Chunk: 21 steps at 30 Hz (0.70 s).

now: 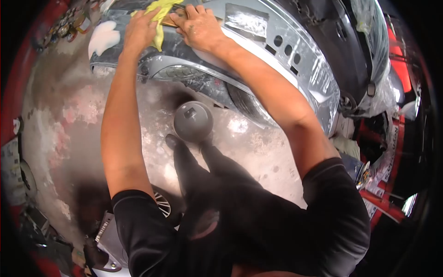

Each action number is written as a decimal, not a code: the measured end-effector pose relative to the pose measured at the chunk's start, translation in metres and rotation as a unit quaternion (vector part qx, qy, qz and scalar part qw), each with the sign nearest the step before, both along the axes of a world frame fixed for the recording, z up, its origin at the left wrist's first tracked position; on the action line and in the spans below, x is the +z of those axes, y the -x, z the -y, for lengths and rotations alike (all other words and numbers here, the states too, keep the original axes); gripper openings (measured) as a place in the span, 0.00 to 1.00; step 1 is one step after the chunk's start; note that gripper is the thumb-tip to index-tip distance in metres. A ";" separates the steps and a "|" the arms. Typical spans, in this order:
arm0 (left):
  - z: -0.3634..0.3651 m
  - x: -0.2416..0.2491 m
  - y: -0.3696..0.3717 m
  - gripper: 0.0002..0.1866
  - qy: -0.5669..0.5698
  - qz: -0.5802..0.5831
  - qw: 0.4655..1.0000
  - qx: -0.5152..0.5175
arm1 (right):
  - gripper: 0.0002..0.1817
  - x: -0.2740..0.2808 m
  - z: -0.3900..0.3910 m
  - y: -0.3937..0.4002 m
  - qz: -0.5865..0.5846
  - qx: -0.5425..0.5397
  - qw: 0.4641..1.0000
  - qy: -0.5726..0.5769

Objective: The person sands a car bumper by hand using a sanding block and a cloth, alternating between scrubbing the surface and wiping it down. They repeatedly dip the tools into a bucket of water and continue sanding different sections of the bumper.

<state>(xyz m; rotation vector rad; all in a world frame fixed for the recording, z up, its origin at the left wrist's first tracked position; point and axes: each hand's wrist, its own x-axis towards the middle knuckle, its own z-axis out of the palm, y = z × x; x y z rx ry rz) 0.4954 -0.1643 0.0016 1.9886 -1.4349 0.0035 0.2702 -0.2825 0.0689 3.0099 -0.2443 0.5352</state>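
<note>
My left hand [140, 33] grips a crumpled yellow cloth [160, 28] against the top of a grey car body panel [196, 59]. Close beside it, my right hand [199, 28] has its fingers bent over a flat brown strip or block [171, 21] that lies on the same panel. Part of that brown piece is hidden under the fingers, so its exact kind does not show. A white patch [104, 39] marks the panel left of my left hand. To the right, a dark rectangle with whitish smears [246, 21] sits on the bodywork.
A grey bucket [194, 127] with a small dark square piece in it stands on the stained concrete floor [152, 106] by my feet. Clear plastic sheeting [378, 69] hangs at the right. Behind me at lower left is a spoked wheel [162, 204].
</note>
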 end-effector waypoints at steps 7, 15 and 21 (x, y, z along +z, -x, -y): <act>-0.002 -0.005 0.009 0.26 0.012 -0.020 0.998 0.054 | 0.27 0.040 -0.032 0.178 -0.008 -0.035 0.999 -0.007; -0.004 -0.001 0.004 0.29 0.026 -0.022 0.999 -0.002 | 0.24 -0.002 0.002 0.006 0.035 0.030 0.998 0.031; -0.003 -0.014 0.004 0.28 0.024 -0.035 0.998 0.041 | 0.29 0.031 -0.021 0.163 -0.024 -0.013 1.000 0.015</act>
